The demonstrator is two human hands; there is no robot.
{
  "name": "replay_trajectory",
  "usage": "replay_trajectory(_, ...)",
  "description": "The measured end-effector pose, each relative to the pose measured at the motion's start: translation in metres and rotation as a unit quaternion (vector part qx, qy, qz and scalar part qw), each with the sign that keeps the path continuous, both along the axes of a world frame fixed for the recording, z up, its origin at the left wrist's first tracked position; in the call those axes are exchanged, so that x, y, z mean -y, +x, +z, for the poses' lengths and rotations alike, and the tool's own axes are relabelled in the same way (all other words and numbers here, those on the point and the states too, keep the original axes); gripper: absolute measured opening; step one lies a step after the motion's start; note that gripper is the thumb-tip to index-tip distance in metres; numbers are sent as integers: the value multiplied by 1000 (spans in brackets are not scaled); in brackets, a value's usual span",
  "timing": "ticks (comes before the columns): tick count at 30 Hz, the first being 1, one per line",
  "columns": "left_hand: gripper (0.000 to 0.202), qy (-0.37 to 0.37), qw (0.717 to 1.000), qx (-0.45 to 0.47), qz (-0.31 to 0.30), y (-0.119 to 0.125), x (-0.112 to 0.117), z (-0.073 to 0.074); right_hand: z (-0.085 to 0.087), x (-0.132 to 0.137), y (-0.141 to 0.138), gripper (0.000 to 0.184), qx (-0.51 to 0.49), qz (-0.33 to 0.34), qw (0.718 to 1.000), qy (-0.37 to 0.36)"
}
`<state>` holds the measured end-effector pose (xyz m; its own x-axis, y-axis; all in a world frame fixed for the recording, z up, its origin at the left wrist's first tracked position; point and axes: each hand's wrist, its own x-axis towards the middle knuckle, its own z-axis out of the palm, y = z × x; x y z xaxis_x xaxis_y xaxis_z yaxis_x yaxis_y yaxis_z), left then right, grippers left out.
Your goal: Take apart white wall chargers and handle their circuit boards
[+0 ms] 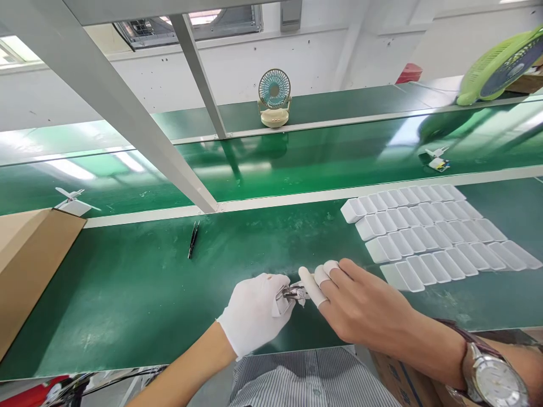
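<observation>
In a white glove, my left hand [257, 311] is closed around a small white part with metal pieces [296, 292] at its right end. White finger cots cover several fingers of my right hand [354, 297]. Those fingers are curled and pressed together at the part's right end, and I cannot make out exactly what they pinch. Both hands are just above the green worktable [139, 305], close to its front edge. Black tweezers [193, 240] lie on the table beyond my left hand.
Rows of small white plastic trays [432, 234] lie at right. A cardboard box [34, 265] stands at left. Behind a pale rail runs a green conveyor belt [314, 158] carrying small white assemblies [438, 159]. A small fan [274, 96] and a green fan [500, 68] stand farther back. A slanted post [144, 124] crosses upper left.
</observation>
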<state>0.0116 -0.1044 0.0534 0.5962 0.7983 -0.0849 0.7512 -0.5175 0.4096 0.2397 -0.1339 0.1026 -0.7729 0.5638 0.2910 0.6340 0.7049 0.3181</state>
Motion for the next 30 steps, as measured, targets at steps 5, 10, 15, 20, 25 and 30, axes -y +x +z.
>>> replay_trajectory(5,18,-13,1000,14,4,0,4,-1,2,0,-1,25,29,-1,1000,-7)
replay_trajectory(10,14,-43,999,-5,8,4,7,1,-1,2,0,17,32,5,998,-47)
replay_trajectory(15,14,-144,989,23,8,4,9,30,-3,10,4,15,15,-11,996,-82)
replay_trajectory(20,34,-328,944,11,-16,3,4,67,8,21,5,21,20,19,995,-92)
replay_trajectory(25,46,-414,908,-25,-65,9,-8,82,18,27,5,24,6,28,998,-63)
replay_trajectory(30,32,-423,901,-28,-96,15,-15,95,22,31,7,23,3,29,998,-58)
